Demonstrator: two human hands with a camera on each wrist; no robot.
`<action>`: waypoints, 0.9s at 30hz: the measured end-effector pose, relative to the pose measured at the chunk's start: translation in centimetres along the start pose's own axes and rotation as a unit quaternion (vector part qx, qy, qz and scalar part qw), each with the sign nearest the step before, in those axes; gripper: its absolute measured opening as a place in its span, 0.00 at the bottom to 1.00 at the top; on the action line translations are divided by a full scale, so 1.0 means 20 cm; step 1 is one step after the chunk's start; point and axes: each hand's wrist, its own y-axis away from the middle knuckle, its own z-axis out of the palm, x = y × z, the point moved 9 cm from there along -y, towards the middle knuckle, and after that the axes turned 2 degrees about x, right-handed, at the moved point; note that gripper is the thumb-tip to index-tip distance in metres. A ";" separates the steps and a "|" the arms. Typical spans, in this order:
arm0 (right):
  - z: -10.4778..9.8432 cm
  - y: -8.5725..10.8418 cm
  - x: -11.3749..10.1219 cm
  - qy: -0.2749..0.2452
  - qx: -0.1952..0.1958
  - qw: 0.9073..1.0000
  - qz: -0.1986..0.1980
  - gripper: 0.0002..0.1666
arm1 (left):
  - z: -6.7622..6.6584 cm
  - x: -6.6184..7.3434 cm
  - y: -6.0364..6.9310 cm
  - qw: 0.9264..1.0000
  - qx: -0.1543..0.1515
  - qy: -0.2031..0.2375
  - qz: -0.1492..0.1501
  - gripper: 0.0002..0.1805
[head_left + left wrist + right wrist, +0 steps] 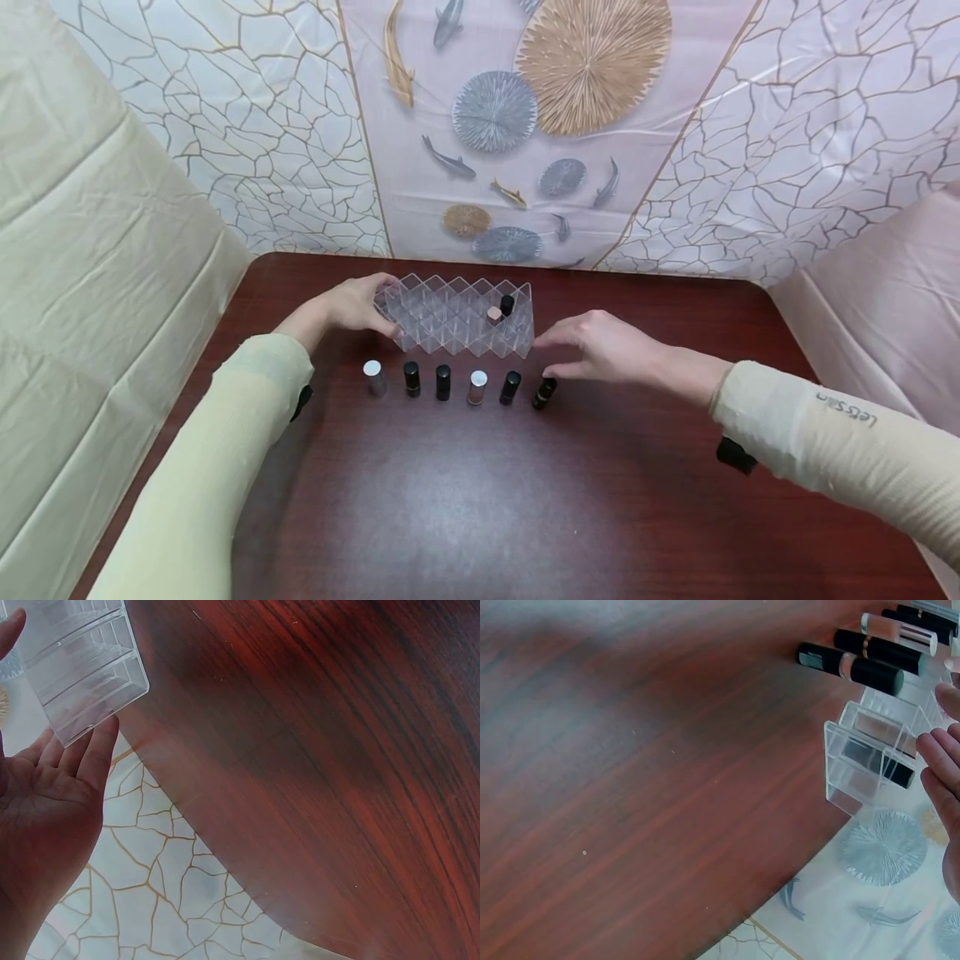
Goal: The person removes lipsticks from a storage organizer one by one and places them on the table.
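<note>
A clear acrylic lipstick organizer (450,327) with diamond-shaped compartments stands near the back of the table. My left hand (352,305) holds its left end, thumb at the front corner and fingers behind; in the left wrist view, the fingers lie along the organizer's side (90,697). My right hand (603,346) is at the right end, fingers extended toward the front corner; whether they touch it is unclear. Its thumb is just above the rightmost black lipstick (543,395). Inside the organizer's right part are a black-capped lipstick (507,305) and a pinkish-capped one (494,315).
In front of the organizer, several lipsticks stand in a row, including a white-capped tube (373,377), a black one (412,379) and another white-capped one (477,387). A patterned cloth backdrop (300,167) rises behind the dark red wooden table (450,500).
</note>
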 end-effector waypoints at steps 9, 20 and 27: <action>-0.07 -0.08 0.03 0.021 0.007 1.000 -0.010 0.23 | 0.00 0.00 0.00 1.000 -0.002 -0.002 -0.002 0.52; -0.12 -0.21 0.08 0.041 -0.013 0.999 0.010 0.27 | 0.00 0.00 0.00 1.000 0.000 -0.002 0.000 0.51; -0.12 -0.29 0.11 0.036 -0.024 0.999 0.013 0.28 | 0.00 0.00 0.00 1.000 -0.003 0.004 -0.002 0.51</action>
